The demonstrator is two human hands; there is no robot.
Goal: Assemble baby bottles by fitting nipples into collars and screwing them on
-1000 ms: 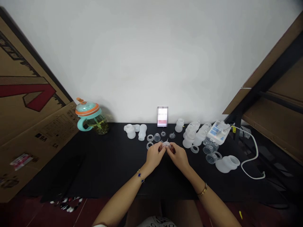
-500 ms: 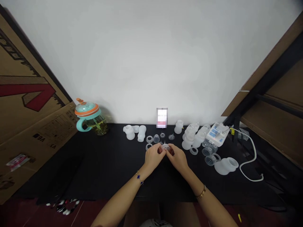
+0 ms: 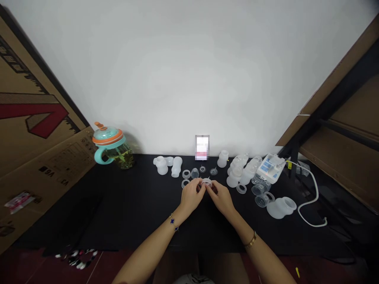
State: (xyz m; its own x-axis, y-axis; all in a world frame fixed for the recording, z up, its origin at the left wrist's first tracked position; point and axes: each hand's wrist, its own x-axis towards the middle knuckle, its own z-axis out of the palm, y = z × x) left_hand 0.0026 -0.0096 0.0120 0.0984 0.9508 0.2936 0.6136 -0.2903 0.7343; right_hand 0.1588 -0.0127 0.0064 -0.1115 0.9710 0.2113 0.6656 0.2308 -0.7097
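Both hands meet over the middle of the black table (image 3: pixel 133 209). My left hand (image 3: pixel 192 196) and my right hand (image 3: pixel 221 198) pinch a small clear plastic ring part (image 3: pixel 206 183) between their fingertips, just above the tabletop. Behind the hands lie clear rings (image 3: pixel 186 174), a small clear cup (image 3: pixel 194 173) and tiny valve pieces (image 3: pixel 213 171). To the right stand several translucent white bottle parts (image 3: pixel 237 173).
A teal and orange lidded jug (image 3: pixel 111 148) stands at the back left beside a leaning cardboard box (image 3: pixel 35 126). A white pump unit (image 3: pixel 270 167) with a white cord (image 3: pixel 314 205) lies at the right, near a translucent funnel piece (image 3: pixel 281 207). A small card (image 3: pixel 202 147) leans on the wall.
The hands stay together on the small clear part, fingers shifting slightly. The view has drifted a little; nothing else on the table moved.
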